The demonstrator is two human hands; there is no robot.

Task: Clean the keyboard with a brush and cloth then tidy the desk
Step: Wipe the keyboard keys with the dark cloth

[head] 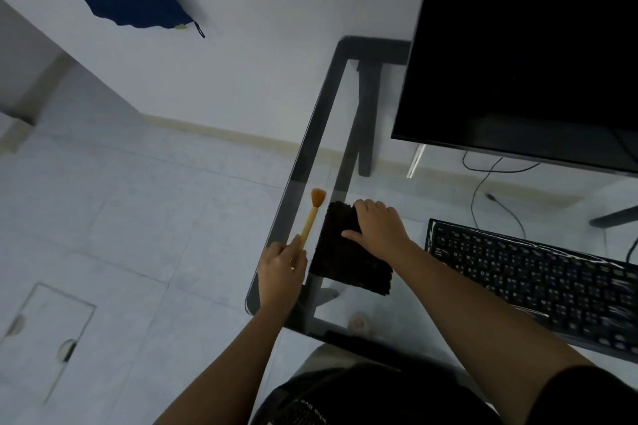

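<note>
Left hand (281, 260): closed round the lower end of the brush handle, fingers (293, 245) curled and clamped on it, at the desk's left edge.
Brush (309, 219): pale wooden handle, orange bristle fan at the far end; runs up and away from the left fingers, bristles well past the fingertips. Whether it touches the glass cannot be told.
Right hand (378, 226): palm down on the cloth, fingers (366, 205) together and bent over its far edge, thumb spread out to the left across the pile. Pressing flat, not pinching.
Cloth (348, 259): dark, shaggy, rectangular; lies flat on the desk under the right fingers and reaches back toward the wrist and beyond. Just right of the brush, a narrow gap between them.
Keyboard (538, 279): black, on the desk to the right of the right forearm, apart from both hands.
Desk (310, 148): glass top with dark frame; floor tiles show through it.
Monitor (518, 45): black screen, dark, beyond and right of the right fingers.
Cables (483, 183): thin, dark, seen below the monitor.
</note>
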